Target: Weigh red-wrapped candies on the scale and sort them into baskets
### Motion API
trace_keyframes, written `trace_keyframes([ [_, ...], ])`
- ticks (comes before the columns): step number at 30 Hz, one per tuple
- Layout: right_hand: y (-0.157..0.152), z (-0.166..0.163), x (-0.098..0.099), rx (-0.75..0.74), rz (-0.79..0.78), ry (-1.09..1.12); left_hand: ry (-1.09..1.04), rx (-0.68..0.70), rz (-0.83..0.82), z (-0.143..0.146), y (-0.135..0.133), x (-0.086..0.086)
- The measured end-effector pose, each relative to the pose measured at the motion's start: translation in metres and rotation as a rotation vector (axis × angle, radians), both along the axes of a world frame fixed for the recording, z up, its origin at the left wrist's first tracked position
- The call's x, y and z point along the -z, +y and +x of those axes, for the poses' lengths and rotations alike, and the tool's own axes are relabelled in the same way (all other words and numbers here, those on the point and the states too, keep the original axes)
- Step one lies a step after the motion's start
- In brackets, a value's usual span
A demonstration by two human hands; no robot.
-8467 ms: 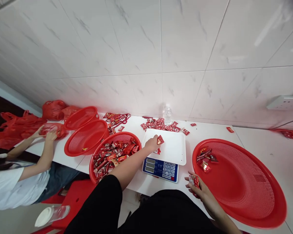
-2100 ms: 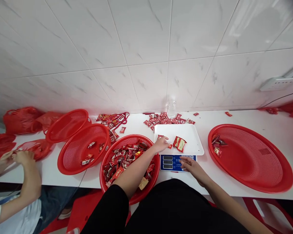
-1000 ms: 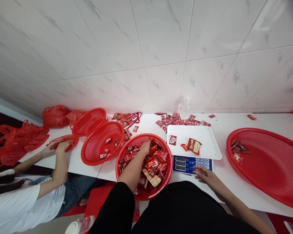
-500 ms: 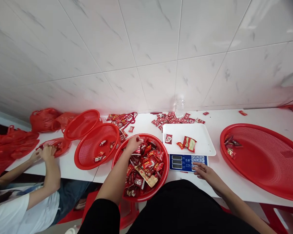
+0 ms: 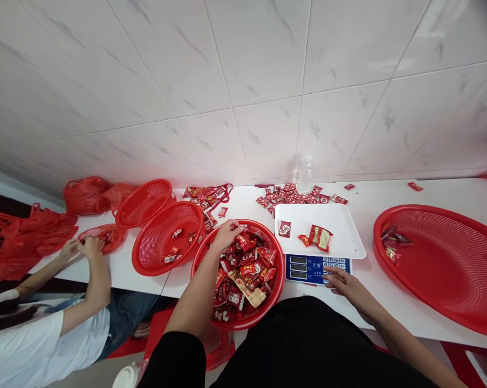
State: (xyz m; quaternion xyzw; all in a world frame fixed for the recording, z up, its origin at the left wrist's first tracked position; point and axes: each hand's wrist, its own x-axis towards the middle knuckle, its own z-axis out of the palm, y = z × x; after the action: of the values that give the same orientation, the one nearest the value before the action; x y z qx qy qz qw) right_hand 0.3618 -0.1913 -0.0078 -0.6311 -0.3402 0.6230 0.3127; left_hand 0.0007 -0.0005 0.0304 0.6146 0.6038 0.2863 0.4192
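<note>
My left hand (image 5: 227,235) reaches over the far rim of a red plastic basket (image 5: 281,269) heaped with small wrapped snacks (image 5: 249,268). Its fingers are drawn together in a pinch at the packets; what is between them is hidden. My right hand (image 5: 342,283) hovers by the blue keypad of a digital scale (image 5: 308,276), fingers stretched out and holding nothing. On the scale sits a white tray (image 5: 344,237). In the tray lie a flat red packet (image 5: 285,229), a small red packet (image 5: 304,240) and a larger red-and-cream packet (image 5: 321,237).
Behind the tray are loose red packets (image 5: 287,194) and a clear bottle (image 5: 305,175). A large red basket (image 5: 441,269) stands right, holding a few packets. More red baskets (image 5: 146,261) stand left, where a co-worker's hands (image 5: 90,248) work near red bags (image 5: 36,237).
The view has shifted slightly, so everything appears a little further right. My left hand stays at the basket's far side, lower among the packets. My right hand remains by the keypad.
</note>
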Motion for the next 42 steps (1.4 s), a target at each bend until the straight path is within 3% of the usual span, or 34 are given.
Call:
trace_keyframes([
  [7,0.000,0.001,0.005,0.015,0.003,0.019,-0.117,0.010,-0.033,0.028,0.005,-0.015],
  [13,0.004,-0.002,0.008,0.008,0.005,0.023,-0.185,0.217,-0.166,0.116,0.006,-0.002],
  [16,0.006,0.002,0.005,0.008,0.023,0.013,-0.064,0.380,-0.129,0.155,0.007,0.009],
  [19,0.010,0.011,0.002,0.023,0.056,-0.017,0.283,0.460,0.025,0.173,0.010,0.017],
  [23,0.026,0.025,0.000,0.093,0.136,-0.093,0.677,0.506,0.029,0.179,0.014,0.020],
  [27,0.055,0.029,-0.005,0.132,0.179,-0.265,0.777,0.565,-0.043,0.185,0.017,0.025],
  [36,0.108,0.013,-0.010,0.029,0.291,-0.291,0.322,0.622,0.080,0.198,0.022,0.038],
  [42,0.084,0.020,-0.005,0.088,0.221,-0.345,0.255,0.431,0.209,0.159,-0.011,0.021],
])
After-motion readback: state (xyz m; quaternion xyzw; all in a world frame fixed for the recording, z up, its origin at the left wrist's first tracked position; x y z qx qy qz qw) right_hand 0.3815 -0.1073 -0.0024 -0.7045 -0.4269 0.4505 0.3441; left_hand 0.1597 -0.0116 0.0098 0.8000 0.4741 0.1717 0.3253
